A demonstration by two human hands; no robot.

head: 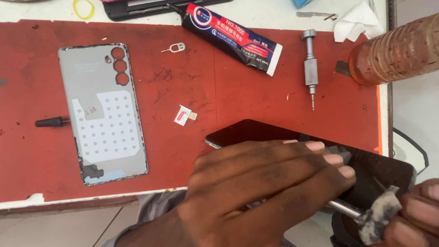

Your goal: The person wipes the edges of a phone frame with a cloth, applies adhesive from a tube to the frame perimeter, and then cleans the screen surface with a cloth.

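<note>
Head view: left hand (261, 195) lies flat, fingers spread over a dark phone (258, 132) at the worktop's (274, 14) near edge, steadying it. Right hand (427, 213), just right of it, pinches a dirty grey cloth wad (378, 218) against the phone's edge. Beyond the hands on the red mat (35, 154): grey back cover (102, 113), glue tube (233, 38), screwdriver (310, 67).
</note>
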